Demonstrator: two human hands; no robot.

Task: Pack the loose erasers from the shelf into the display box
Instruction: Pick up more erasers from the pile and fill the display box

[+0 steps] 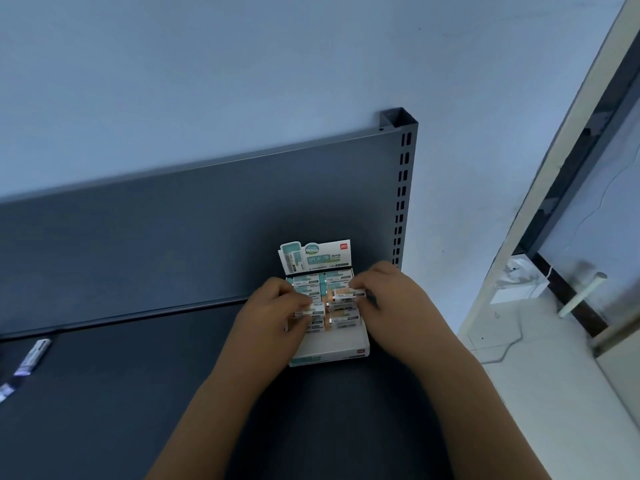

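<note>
Dark shelf (138, 393). Both hands seating erasers into display box (330, 348): left grip (277, 306) pinching eraser (313, 309), right grip (384, 292) pinching another eraser (348, 295). Next: press each flat into its row.

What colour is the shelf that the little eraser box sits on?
Dark grey, seen in the head view: the shelf under the display box.

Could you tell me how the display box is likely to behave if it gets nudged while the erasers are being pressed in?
The display box looks like thin card, so its walls may flex under a push. Sitting flat and low on the smooth dark shelf, it would probably slide rather than tip. Its upright header flap seems the floppiest part. The left hand and right hand flanking it should steady it.
</note>
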